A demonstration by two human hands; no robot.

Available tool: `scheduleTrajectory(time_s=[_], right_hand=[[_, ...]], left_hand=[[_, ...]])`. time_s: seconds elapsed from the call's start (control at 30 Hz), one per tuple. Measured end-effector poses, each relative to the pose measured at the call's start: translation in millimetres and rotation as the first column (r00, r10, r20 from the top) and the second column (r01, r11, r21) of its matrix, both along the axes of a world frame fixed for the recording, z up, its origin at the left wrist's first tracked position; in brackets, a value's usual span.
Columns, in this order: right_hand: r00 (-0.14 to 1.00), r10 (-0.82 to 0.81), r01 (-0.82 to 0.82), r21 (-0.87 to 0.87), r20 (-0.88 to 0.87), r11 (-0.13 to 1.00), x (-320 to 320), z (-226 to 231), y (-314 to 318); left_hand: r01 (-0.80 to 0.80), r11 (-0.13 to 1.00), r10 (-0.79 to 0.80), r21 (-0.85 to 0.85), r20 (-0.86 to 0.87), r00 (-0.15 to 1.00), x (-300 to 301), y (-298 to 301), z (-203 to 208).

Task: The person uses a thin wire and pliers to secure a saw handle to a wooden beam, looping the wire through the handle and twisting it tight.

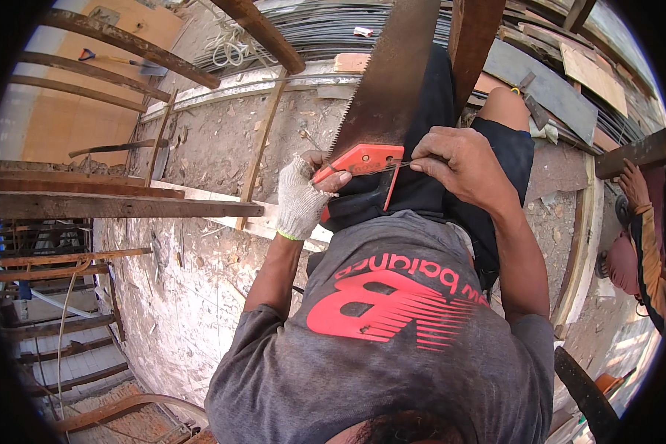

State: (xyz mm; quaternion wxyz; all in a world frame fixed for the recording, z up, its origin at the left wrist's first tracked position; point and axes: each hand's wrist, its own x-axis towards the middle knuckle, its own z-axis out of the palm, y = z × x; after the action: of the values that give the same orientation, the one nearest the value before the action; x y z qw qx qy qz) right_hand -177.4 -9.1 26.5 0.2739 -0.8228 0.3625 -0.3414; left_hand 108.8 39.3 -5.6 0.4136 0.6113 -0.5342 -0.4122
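Observation:
A hand saw [360, 160] with an orange and black handle lies over my lap, its wide, brownish toothed blade pointing away from me. My left hand [300, 194], in a white knitted glove, is closed around the left side of the handle, with bare thumb and fingertips showing. At the handle's right side, my bare right hand [468, 164] pinches a thin, wire-like strand [407, 163] between thumb and forefinger. The strand runs against the handle; where its other end goes is hard to make out.
Wooden posts [475, 52] and beams [126, 205] stand close around me. Long metal rods [303, 33] and boards [544, 85] lie ahead. A shovel [118, 59] rests at the far left. Another person's hand [633, 185] touches a beam at the right.

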Motion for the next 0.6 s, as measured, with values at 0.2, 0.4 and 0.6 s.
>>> scheduleTrajectory(time_s=[0.2, 0.4, 0.6], right_hand=[[0.993, -0.115, 0.106, 0.225, 0.027, 0.969, -0.5, -50.1, -13.1], [0.987, -0.072, 0.036, 0.247, 0.141, 0.968, 5.6, -52.4, -6.5], [0.950, 0.159, -0.243, 0.313, 0.270, 0.918, 14.3, -36.4, -9.4]], left_hand=[[-0.024, 0.999, 0.025, -0.030, 0.057, 0.998, -3.2, -0.7, -5.8], [0.073, 0.996, -0.059, -0.054, 0.218, 0.974, -0.7, -0.3, 3.6], [0.189, 0.982, -0.185, 0.007, 0.234, 0.954, 26.8, -5.7, 0.7]])
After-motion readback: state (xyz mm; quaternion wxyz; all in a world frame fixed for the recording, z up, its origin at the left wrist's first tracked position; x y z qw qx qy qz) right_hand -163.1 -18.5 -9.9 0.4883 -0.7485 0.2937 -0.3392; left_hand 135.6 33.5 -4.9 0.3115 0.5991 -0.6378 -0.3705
